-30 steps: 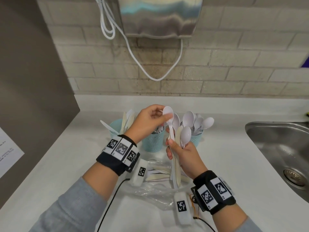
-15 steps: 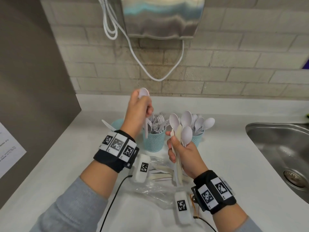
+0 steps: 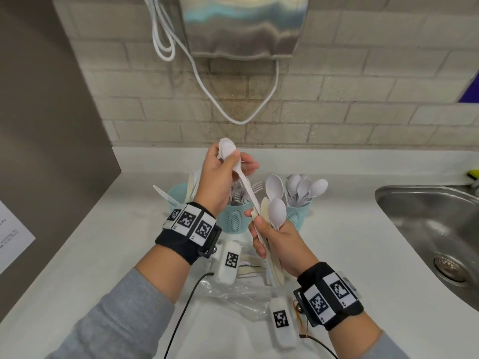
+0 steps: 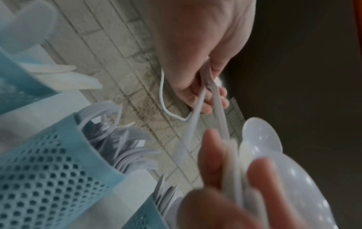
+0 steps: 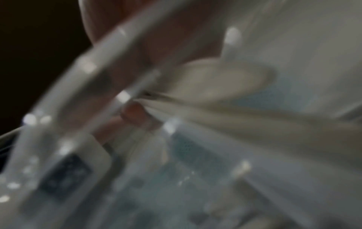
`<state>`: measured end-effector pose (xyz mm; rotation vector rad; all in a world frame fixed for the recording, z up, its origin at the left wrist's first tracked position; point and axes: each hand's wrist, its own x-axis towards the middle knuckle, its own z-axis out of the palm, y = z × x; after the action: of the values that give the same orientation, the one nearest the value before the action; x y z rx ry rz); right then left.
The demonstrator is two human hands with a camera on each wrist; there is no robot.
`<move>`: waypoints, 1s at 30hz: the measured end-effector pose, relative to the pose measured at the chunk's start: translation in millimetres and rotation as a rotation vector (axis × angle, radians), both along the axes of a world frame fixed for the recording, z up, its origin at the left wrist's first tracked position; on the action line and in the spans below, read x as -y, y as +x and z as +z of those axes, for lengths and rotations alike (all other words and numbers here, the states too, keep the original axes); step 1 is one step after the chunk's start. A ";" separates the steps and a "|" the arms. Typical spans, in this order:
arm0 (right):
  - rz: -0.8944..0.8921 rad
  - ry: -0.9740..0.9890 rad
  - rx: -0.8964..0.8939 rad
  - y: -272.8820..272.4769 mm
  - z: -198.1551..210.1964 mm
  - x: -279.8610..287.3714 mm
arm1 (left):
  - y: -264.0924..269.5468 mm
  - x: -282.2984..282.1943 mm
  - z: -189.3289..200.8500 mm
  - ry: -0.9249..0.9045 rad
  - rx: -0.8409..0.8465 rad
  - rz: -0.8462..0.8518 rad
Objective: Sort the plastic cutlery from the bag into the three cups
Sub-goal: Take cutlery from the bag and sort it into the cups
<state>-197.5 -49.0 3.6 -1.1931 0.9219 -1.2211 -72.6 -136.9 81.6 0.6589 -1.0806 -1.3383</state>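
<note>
My left hand [image 3: 228, 172] is raised above the cups and grips a white plastic spoon [image 3: 228, 149] by its bowl. The spoon's handle slants down to the right, ending at the bundle. My right hand [image 3: 272, 238] grips that bundle of cutlery [image 3: 276, 212], white spoons and cream knives, upright in front of the cups. Three teal perforated cups stand in a row: the left cup [image 3: 176, 196] holds knives, the middle cup [image 3: 234, 220] forks, the right cup [image 3: 298, 216] spoons. The clear bag [image 3: 233, 299] lies on the counter below my hands. The right wrist view is blurred.
A steel sink [image 3: 427, 229] is sunk into the white counter [image 3: 350, 255] at the right, with a yellow sponge [image 3: 472, 173] behind it. A metal dispenser [image 3: 243, 27] and a white cable [image 3: 197, 73] hang on the brick wall. A grey panel [image 3: 51, 125] closes the left side.
My left hand pulled one spoon out of the bundle and lifted it up and left. The spoon now tilts, its handle slanting back toward the bundle. The right hand stayed nearly still.
</note>
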 end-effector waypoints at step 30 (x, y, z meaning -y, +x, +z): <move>-0.406 -0.030 -0.178 -1.8 4.0 15.4 | -27.6 -30.6 -10.1 -0.120 0.844 -0.089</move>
<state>-199.3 -64.4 7.7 -1.1868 1.3293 -1.4670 -100.2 -106.3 71.6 1.1403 -1.8604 -1.0575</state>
